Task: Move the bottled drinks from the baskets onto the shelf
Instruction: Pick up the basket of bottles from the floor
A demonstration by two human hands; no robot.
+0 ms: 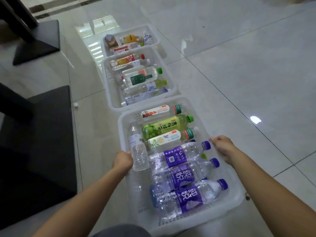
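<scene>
Three white plastic baskets stand in a row on the tiled floor. The nearest basket [237, 194] holds several purple-labelled water bottles [181, 175], a green tea bottle [168, 125] and other drinks lying on their sides. My left hand [123, 160] grips this basket's left rim. My right hand [222, 147] rests on its right rim, fingers curled over the edge. The middle basket [109, 86] and the far basket [154, 34] also hold bottles. No shelf is in view.
Dark black mats or furniture bases [42, 137] lie along the left, with another [39, 41] farther back beside a dark upright. Glossy grey tiles [248, 74] stretch to the right of the baskets. A dark trouser knee [119, 231] shows at the bottom edge.
</scene>
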